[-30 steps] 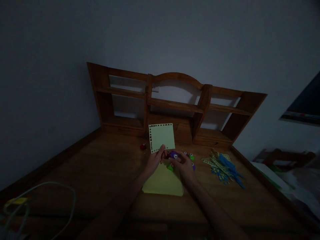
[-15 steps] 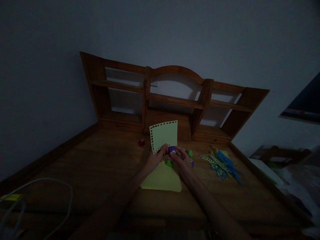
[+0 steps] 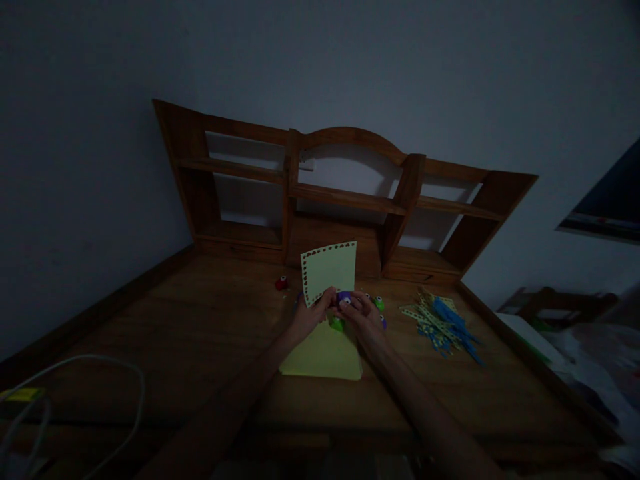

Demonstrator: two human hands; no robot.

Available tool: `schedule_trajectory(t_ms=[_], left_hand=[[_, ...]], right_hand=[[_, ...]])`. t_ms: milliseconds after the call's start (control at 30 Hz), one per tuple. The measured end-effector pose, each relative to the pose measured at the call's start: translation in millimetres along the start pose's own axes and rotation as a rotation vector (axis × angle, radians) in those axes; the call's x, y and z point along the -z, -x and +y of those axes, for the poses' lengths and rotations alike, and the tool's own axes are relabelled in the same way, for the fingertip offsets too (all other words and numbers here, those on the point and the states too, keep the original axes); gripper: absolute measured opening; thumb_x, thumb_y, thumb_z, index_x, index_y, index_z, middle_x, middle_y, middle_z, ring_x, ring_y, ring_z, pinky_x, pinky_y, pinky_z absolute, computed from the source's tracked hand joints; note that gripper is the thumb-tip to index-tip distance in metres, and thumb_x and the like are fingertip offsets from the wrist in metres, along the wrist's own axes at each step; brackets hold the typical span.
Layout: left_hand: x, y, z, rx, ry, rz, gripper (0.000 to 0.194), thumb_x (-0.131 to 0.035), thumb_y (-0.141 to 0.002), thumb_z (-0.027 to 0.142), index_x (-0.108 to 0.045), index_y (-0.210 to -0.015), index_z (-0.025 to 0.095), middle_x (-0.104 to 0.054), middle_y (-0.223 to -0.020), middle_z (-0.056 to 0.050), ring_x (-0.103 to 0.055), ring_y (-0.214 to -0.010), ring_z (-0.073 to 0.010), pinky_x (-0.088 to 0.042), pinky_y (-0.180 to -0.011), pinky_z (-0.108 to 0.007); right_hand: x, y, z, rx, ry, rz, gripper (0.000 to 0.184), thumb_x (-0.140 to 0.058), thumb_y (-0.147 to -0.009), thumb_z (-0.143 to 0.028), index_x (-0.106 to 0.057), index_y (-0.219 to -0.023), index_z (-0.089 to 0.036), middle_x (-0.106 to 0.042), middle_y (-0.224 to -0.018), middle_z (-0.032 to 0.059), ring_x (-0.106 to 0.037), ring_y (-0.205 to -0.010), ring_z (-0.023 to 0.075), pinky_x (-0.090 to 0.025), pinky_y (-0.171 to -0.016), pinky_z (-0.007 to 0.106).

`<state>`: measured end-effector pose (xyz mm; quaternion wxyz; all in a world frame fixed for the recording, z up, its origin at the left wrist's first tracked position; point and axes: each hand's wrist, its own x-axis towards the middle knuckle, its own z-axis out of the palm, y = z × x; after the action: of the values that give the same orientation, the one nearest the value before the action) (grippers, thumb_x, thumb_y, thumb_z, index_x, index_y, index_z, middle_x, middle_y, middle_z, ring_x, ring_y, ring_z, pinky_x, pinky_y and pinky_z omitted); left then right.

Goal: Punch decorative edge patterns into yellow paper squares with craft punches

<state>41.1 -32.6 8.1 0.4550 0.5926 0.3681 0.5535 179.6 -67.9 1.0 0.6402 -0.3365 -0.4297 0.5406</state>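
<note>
Forearms (image 3: 261, 373), two — reached forward and converged over the desk (image 3: 215, 320). Yellow paper stack (image 3: 321, 363), one: lay flat between them. Left hand (image 3: 309, 320): angled inward, thumb and fingers pinching the lower edge of a pale sheet (image 3: 330, 270), raised, cut-outs along its borders. Right hand (image 3: 366, 320): turned inward, fingers curled around a purple eyed piece (image 3: 343, 297) — this sat between both hands, at the sheet's lower edge. Wooden shelf unit (image 3: 350, 195): stood behind.

Left hand (image 3: 309, 319), bare; right hand (image 3: 367, 321), bare; left forearm (image 3: 257, 375), slim, uncovered, dim at its lower end; right forearm (image 3: 417, 393), slim, uncovered.
</note>
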Motion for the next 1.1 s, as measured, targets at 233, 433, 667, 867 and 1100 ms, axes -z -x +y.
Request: schedule_trajectory(t_ms=[233, 433, 667, 867, 1100], left_hand=[[1.5, -1.5, -5.5, 0.024, 0.034, -0.005, 0.036, -0.057, -0.082, 0.049, -0.059, -0.066, 0.016, -0.052, -0.054, 0.001, -0.041, -0.041, -0.0087, -0.031, -0.04, -0.022], [2.9, -3.4, -7.8, 0.006, 0.004, -0.034, 0.04, -0.056, -0.084, 0.05, -0.057, -0.062, 0.017, -0.048, -0.048, 0.003, -0.043, -0.042, -0.0093, -0.033, -0.042, -0.022], [1.7, 0.0, -3.2, 0.003, 0.018, -0.007, 0.034, -0.061, -0.081, 0.047, -0.056, -0.066, 0.016, -0.05, -0.052, 0.003, -0.043, -0.042, -0.0085, -0.032, -0.04, -0.021], [-0.4, 2.0, 2.2, 0.009, 0.02, -0.012, 0.03, -0.061, -0.081, 0.044, -0.056, -0.068, 0.017, -0.051, -0.052, 0.002, -0.044, -0.044, -0.0094, -0.033, -0.04, -0.021], [0.6, -0.6, -6.6, 0.021, 0.058, -0.091, 0.032, -0.063, -0.079, 0.044, -0.054, -0.066, 0.017, -0.051, -0.052, 0.003, -0.045, -0.045, -0.0088, -0.036, -0.044, -0.02]], right_hand=[[2.9, -1.8, 3.3, 0.049, 0.03, 0.031, 0.036, -0.08, -0.068, -0.027, -0.062, -0.1, -0.022, -0.07, -0.097, 0.0028, -0.068, -0.074, 0.0154, -0.057, -0.07, 0.029], [2.4, -0.8, 1.7, 0.056, 0.04, 0.054, 0.038, -0.081, -0.067, -0.026, -0.063, -0.101, -0.023, -0.07, -0.097, 0.0021, -0.068, -0.078, 0.0161, -0.056, -0.072, 0.029], [3.9, -0.9, 1.9, 0.074, 0.107, 0.102, 0.042, -0.083, -0.063, -0.025, -0.064, -0.101, -0.022, -0.07, -0.092, 0.0011, -0.066, -0.071, 0.014, -0.053, -0.067, 0.027], [3.3, 0.9, -2.9, 0.079, 0.102, 0.043, 0.035, -0.08, -0.069, -0.025, -0.065, -0.101, -0.022, -0.069, -0.094, 0.0015, -0.065, -0.072, 0.0134, -0.05, -0.068, 0.026], [7.1, -0.2, -2.0, 0.035, 0.024, 0.023, 0.031, -0.078, -0.072, -0.024, -0.065, -0.101, -0.023, -0.07, -0.097, 0.0024, -0.066, -0.086, 0.0165, -0.05, -0.074, 0.026]])
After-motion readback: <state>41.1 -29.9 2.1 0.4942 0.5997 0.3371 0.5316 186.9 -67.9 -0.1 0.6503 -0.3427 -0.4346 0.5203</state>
